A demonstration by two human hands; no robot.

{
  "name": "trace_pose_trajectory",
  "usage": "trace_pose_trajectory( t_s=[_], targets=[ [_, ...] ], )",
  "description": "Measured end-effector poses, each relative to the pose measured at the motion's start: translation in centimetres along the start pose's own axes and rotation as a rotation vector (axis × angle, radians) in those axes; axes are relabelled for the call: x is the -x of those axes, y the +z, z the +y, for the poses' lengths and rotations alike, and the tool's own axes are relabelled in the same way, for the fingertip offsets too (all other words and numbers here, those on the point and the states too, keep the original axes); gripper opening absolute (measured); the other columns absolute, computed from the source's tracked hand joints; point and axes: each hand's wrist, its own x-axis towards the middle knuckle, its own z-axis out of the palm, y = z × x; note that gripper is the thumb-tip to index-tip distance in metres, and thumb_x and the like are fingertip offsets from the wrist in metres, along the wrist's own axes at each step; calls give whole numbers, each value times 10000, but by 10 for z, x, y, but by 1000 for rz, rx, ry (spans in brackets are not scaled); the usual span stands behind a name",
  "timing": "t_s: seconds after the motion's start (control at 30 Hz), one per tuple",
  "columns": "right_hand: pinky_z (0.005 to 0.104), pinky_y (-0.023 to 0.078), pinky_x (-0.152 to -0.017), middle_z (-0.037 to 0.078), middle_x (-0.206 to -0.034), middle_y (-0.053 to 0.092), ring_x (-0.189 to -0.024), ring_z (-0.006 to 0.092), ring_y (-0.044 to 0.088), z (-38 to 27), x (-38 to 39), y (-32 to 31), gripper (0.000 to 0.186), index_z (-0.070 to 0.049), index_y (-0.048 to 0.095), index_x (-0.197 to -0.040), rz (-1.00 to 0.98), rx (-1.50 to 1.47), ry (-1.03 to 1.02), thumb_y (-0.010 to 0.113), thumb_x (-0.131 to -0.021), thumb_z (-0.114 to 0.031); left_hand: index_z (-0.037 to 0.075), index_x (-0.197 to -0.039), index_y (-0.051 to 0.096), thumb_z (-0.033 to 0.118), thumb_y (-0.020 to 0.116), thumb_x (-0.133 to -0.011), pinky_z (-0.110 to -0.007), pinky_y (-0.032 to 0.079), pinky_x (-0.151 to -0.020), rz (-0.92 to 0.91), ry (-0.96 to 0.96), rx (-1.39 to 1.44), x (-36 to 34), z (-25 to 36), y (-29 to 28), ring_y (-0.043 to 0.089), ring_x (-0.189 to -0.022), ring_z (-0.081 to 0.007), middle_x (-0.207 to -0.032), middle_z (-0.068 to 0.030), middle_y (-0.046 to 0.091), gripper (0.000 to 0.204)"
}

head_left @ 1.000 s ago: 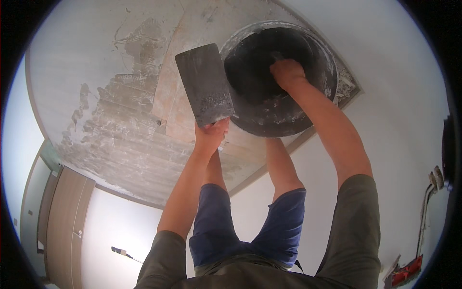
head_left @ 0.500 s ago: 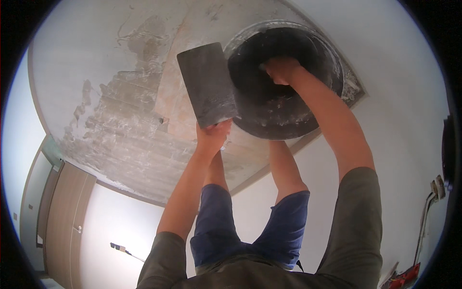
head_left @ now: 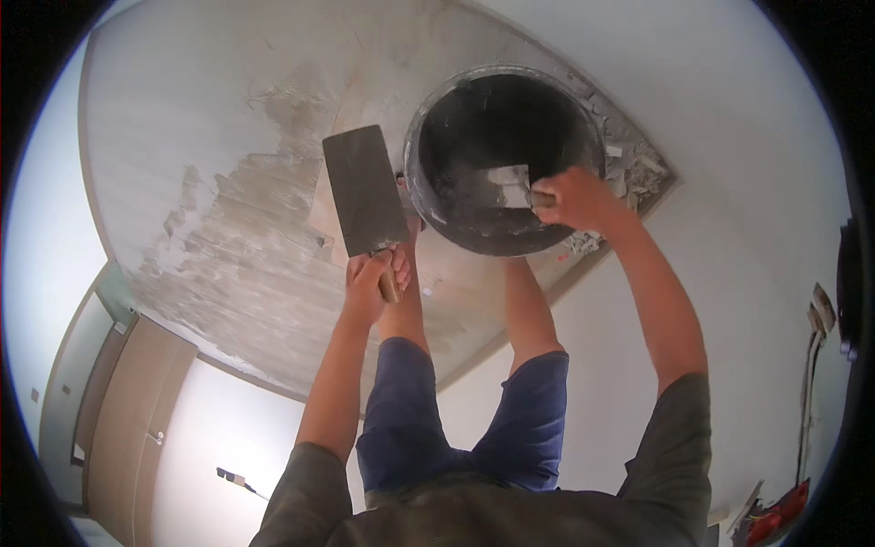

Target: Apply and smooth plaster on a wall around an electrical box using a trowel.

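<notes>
My left hand (head_left: 371, 284) is wrapped round the wooden handle of a plastering trowel (head_left: 365, 187), whose broad dark rectangular blade points away from me. Its visible face looks bare. My right hand (head_left: 581, 201) grips a putty knife (head_left: 512, 185) by its short handle. The pale blade, smeared with whitish material, is over the opening of a large round black bucket (head_left: 428, 205). Dried whitish residue marks the bucket's rim. What lies deep in the bucket is too dark to make out. The bucket stands on the floor just beyond my legs.
Rubble and scraps (head_left: 643, 173) lie in the floor corner right of the bucket. White walls meet there. The floor (head_left: 228, 228) is patchy with grey smears. A wooden door (head_left: 137, 410) stands at lower left, and a red object (head_left: 779, 515) is at lower right.
My right hand has come up out of the bucket, bringing the putty knife into sight above the opening. The trowel in my left hand has moved slightly toward me and left, its handle now visible.
</notes>
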Motion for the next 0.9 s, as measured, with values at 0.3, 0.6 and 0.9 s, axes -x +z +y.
trace_pose_trajectory(
  t_s=[0.3,0.6,0.9],
  targets=[
    [403,528,-664,165,-887,685,-719,341,650,-64,148,27,398,-36,690,-1082,619,-216,43,779,-750,-237,-10,-1182,555,124,582,-963,-420,542,-882,-125,-181,-244,37,23,10,635,-972,-250,-1050,-104,632,258],
    [409,538,-667,159,-969,660,-785,319,649,-153,188,72,399,-47,614,-1150,1172,-59,123,736,-786,-154,-7,-1164,552,120,556,-968,-430,568,-886,-338,-373,-515,45,30,117,640,-967,-244,-1065,-117,614,234],
    [474,495,-861,209,-1143,584,-980,399,591,-165,151,107,389,4,588,-1117,1382,-142,169,696,-744,-23,11,-1248,494,157,592,-960,-428,555,-878,-564,-412,-516,85,31,181,643,-970,-251,-1053,-124,623,338]
  ],
)
